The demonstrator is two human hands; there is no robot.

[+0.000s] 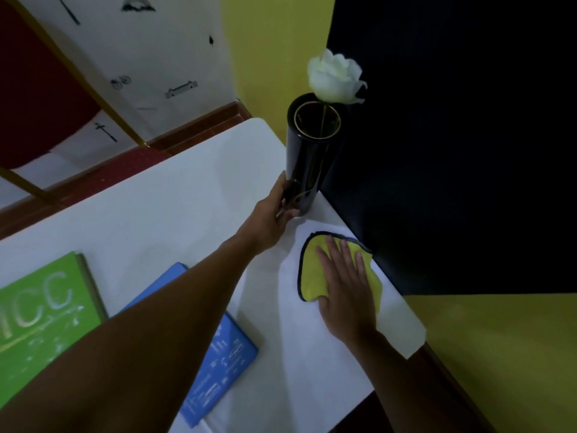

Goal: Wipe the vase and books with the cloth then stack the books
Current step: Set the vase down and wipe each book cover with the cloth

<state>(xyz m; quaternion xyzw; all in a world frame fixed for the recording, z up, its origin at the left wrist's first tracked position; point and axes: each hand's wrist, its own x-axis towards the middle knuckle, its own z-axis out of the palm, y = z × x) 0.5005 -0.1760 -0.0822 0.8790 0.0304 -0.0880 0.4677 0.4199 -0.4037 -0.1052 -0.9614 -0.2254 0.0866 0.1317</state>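
- Left hand (274, 214) wraps the lower part of the black vase (307, 160); fingers curl round its near side, thumb side partly hidden, so it looks gripped w/ a loose clasp.
- Vase stands upright near the far right corner of the white table (187, 195), white rose (334, 76) in it.
- Right hand (343, 285) lies flat on the yellow cloth (309, 270), fingers spread and extended, pressing, not pinching.
- Cloth sits just in front of the vase, near the table's right edge.
- Green book (46, 314) and blue book (224, 348) lie apart on the near left, unstacked.
- Step, prob.: picking up cloth to start wiping the vase.
- Next needs: bunch the cloth, bring it to the vase wall, keep the left hand steady so it doesn't tip.
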